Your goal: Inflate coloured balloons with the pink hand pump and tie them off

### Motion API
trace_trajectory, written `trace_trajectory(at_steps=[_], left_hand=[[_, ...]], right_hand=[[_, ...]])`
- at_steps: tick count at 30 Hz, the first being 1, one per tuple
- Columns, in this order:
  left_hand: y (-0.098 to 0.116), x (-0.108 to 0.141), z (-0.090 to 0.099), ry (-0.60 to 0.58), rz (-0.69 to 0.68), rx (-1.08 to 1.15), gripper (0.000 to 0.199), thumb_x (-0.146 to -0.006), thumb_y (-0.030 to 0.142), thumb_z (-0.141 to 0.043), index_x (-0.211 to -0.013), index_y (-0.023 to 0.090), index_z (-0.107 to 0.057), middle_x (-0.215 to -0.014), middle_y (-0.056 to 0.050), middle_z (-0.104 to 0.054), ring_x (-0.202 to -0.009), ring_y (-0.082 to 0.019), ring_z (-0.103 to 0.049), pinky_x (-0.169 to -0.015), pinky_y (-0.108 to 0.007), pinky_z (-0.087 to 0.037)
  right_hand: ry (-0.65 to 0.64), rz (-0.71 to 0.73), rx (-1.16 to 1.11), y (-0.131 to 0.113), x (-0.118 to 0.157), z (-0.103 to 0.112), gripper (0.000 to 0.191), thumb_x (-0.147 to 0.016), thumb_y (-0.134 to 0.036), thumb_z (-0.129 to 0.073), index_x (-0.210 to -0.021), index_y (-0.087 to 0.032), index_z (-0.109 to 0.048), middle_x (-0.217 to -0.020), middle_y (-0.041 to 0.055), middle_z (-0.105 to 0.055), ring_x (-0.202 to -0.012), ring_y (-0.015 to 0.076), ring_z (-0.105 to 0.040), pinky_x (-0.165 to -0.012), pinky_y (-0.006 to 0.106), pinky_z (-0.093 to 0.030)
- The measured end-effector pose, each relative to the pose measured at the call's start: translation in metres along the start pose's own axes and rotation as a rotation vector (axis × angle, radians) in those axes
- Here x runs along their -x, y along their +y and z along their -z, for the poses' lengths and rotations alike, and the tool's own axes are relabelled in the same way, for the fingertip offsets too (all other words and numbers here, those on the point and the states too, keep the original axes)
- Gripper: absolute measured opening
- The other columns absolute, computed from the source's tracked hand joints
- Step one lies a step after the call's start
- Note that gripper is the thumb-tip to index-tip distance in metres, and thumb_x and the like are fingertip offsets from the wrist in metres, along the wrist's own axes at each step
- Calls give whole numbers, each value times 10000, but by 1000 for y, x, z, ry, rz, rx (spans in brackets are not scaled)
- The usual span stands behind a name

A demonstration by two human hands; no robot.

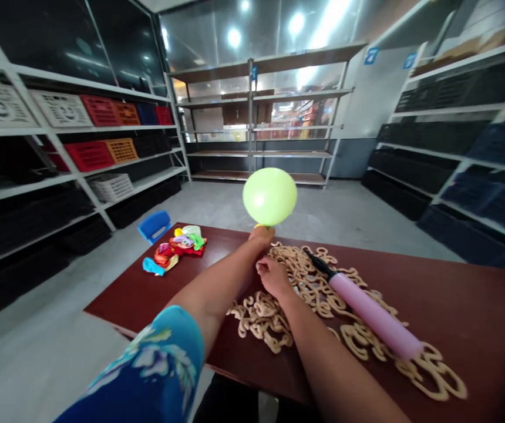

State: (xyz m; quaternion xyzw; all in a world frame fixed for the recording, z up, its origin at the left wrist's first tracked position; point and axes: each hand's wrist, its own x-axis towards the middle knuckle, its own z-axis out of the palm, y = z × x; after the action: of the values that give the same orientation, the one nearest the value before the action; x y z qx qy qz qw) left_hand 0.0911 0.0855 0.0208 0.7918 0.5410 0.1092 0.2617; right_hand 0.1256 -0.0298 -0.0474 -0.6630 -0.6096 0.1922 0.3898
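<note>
An inflated light green balloon [270, 196] stands above the far edge of the table. My left hand [261, 235], arm stretched out, is closed around the balloon's neck, where a bit of yellow shows. Just below it and nearer to me, my right hand [273, 276] has its fingers curled together; whatever they may hold is too small or hidden to make out. Under and beside the right hand lies a spread of beige curly pieces [265, 317]. A pink balloon pump [373, 314] with a black nozzle end rests on those pieces, to the right.
Several uninflated coloured balloons [177, 249] lie piled at the left of the dark red table [133, 296]. Beyond that corner is a blue chair [154, 225]. Shelving with crates [96, 110] lines the left wall; more racks [252, 106] stand at the back and right.
</note>
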Motion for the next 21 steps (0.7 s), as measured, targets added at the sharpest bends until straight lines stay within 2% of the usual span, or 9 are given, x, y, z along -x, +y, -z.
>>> trace_trajectory(at_steps=[2,5,9,13,17,21], left_hand=[[-1,-7,-5,10,54,11,615,-842,496,-207,-1010,71,-618,-1029,-215,-607,-987,-266,-556,-777,-318,-413],[-12,-9,-13,106,39,71,604,-814,545,-270,-1062,99,-594,-1089,-194,-585,-993,-264,-550,-802,-323,-409],[-44,-1,-6,241,32,51,510,-785,443,-424,-1176,130,-518,-1185,-185,-518,-1022,-252,-532,-824,-305,-396],[-91,16,27,333,137,-58,377,-781,331,-454,-1089,147,-570,-1159,-167,-528,-976,-228,-551,-824,-302,-396],[-140,40,74,429,166,-124,283,-773,275,-459,-973,139,-605,-1059,-154,-586,-947,-215,-555,-809,-300,-398],[-186,76,123,463,262,-135,252,-762,269,-446,-924,176,-616,-916,-87,-644,-820,-192,-578,-691,-269,-412]], right_hand=[[-3,-13,14,1,-1,0,134,-772,-223,-471,-810,-211,-599,-764,17,-633,-683,135,-550,-620,243,-363],[-14,-33,19,1,-1,1,137,-775,-242,-467,-800,-211,-598,-761,18,-633,-668,136,-547,-602,241,-358],[-3,-30,19,1,0,2,155,-771,-250,-456,-809,-219,-603,-739,9,-632,-642,131,-549,-598,240,-363],[5,-18,18,3,0,1,168,-769,-276,-450,-808,-225,-606,-712,5,-631,-621,130,-554,-587,239,-370],[13,-14,-4,6,0,0,172,-767,-300,-453,-797,-228,-605,-684,2,-627,-612,131,-560,-588,239,-380],[6,-26,-5,9,-1,-1,181,-761,-315,-457,-808,-225,-606,-698,4,-630,-600,128,-562,-593,242,-385]])
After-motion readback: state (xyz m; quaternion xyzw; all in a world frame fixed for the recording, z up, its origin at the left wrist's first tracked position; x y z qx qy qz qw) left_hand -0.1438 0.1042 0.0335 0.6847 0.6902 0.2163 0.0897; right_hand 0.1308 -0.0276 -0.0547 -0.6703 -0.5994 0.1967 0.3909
